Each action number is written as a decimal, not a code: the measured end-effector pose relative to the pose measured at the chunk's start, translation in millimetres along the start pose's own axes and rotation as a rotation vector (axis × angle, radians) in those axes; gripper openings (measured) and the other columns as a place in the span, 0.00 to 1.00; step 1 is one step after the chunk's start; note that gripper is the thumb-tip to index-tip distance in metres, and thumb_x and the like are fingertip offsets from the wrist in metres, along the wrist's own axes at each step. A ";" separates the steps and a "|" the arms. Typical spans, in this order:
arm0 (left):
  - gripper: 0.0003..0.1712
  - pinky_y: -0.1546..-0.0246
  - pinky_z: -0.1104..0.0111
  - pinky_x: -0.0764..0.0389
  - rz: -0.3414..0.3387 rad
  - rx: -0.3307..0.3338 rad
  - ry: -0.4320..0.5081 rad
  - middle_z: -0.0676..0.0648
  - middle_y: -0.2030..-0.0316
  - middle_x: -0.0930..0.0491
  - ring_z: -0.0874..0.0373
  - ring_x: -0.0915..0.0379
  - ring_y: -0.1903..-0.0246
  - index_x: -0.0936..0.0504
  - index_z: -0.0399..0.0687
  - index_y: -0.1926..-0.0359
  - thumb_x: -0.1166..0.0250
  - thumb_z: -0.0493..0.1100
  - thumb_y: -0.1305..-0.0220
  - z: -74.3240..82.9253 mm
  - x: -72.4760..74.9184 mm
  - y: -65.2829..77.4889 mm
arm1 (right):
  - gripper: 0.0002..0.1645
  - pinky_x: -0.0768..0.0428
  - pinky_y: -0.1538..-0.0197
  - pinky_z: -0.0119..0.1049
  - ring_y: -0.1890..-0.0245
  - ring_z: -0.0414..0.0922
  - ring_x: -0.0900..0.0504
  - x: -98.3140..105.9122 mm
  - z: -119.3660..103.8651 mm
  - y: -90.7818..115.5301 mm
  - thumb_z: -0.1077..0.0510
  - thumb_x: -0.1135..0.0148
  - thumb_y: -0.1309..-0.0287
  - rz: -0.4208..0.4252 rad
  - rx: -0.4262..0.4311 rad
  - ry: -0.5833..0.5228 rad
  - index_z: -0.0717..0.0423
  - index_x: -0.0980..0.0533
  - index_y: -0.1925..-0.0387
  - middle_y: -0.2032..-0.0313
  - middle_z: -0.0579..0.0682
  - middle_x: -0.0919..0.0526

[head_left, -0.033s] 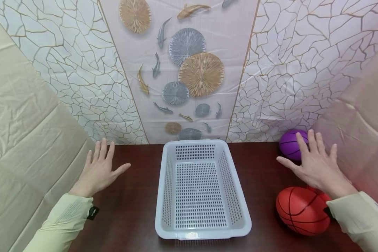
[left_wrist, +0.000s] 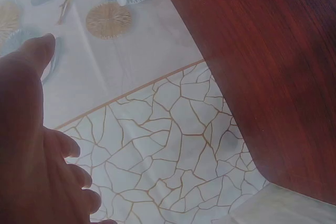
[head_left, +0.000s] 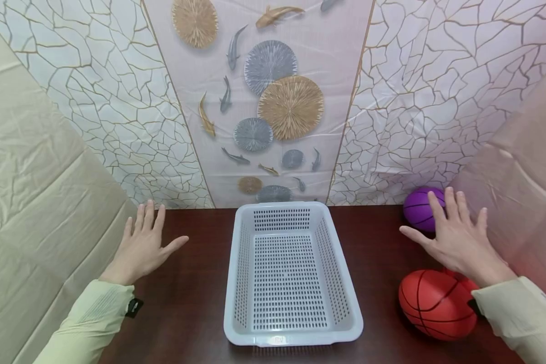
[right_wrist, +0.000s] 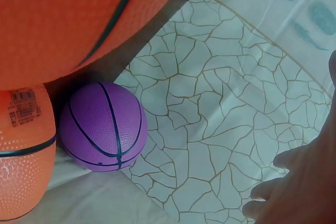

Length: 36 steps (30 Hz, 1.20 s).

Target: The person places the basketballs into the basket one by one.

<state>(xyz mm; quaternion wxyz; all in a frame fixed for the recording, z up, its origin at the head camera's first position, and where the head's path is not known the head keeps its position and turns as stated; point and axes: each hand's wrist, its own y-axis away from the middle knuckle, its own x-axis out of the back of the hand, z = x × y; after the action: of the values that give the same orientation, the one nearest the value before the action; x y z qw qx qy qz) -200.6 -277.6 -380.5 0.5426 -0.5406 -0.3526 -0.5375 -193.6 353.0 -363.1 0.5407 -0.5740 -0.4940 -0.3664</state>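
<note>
Both hands are held out with nothing in them. On the left, my left hand (head_left: pixel 141 247) hovers over the table, fingers straight and thumb spread toward the middle. My right hand (head_left: pixel 459 245) is spread likewise, overlapping a purple mini basketball (head_left: pixel 420 208) in the head view. Just below it on the table sits a red mini basketball (head_left: pixel 434 306). The right wrist view shows a second red ball (right_wrist: pixel 23 156) with a printed label beside the purple one; the right wrist mostly hides it in the head view. Between the hands stands a white perforated plastic basket (head_left: pixel 296 338) with nothing inside.
The dark wooden table (head_left: pixel 186 303) carries the basket and balls. A patterned sheet (head_left: pixel 164 101) rises behind it, with beige cloth (head_left: pixel 36 192) along the left side and more beige cloth (head_left: pixel 518 177) at the right, close to the balls.
</note>
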 end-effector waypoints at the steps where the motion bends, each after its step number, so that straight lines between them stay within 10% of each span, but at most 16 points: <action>1: 0.59 0.34 0.38 0.70 -0.004 -0.003 0.002 0.29 0.27 0.71 0.35 0.81 0.28 0.61 0.34 0.25 0.51 0.73 0.36 0.6 -0.1 0.0 | 0.63 0.87 0.42 0.66 0.29 0.59 0.82 0.4 0.2 0.6 0.25 0.49 0.42 0.001 -0.003 0.001 0.54 0.65 0.23 0.27 0.64 0.77; 10: 0.58 0.32 0.44 0.72 0.000 -0.033 0.084 0.34 0.26 0.73 0.38 0.81 0.28 0.62 0.37 0.24 0.51 0.73 0.35 18.2 -9.6 15.6 | 0.63 0.88 0.43 0.65 0.30 0.59 0.83 0.6 -2.9 9.2 0.25 0.48 0.42 -0.016 -0.023 -0.024 0.55 0.66 0.23 0.27 0.63 0.78; 17: 0.54 0.35 0.37 0.56 -0.015 -0.050 0.505 0.48 0.24 0.71 0.42 0.72 0.27 0.63 0.55 0.23 0.41 0.64 0.35 98.1 -51.8 81.0 | 0.68 0.84 0.40 0.66 0.29 0.65 0.77 4.4 -7.4 63.3 0.29 0.40 0.45 0.002 -0.079 -0.109 0.56 0.69 0.24 0.27 0.68 0.73; 22: 0.57 0.38 0.34 0.50 -0.007 -0.020 0.591 0.47 0.24 0.69 0.44 0.72 0.26 0.62 0.54 0.22 0.37 0.64 0.38 135.3 -88.3 104.2 | 0.68 0.71 0.38 0.72 0.31 0.72 0.69 -6.5 -2.5 104.3 0.35 0.34 0.46 0.064 -0.155 -0.170 0.63 0.65 0.25 0.29 0.74 0.65; 36: 0.60 0.40 0.33 0.47 -0.082 0.186 0.801 0.51 0.24 0.72 0.41 0.68 0.27 0.64 0.56 0.22 0.35 0.65 0.41 148.9 -113.8 116.0 | 0.67 0.65 0.40 0.75 0.37 0.82 0.72 -59.6 0.5 143.9 0.35 0.37 0.43 0.015 -0.465 -0.407 0.61 0.70 0.25 0.30 0.76 0.73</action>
<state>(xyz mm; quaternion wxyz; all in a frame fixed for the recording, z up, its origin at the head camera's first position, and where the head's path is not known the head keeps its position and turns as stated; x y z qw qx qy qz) -78.9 -129.7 -489.5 0.6616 -0.2226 -0.1820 -0.6925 -69.5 353.8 -457.4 0.2877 -0.7475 -0.4907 -0.3430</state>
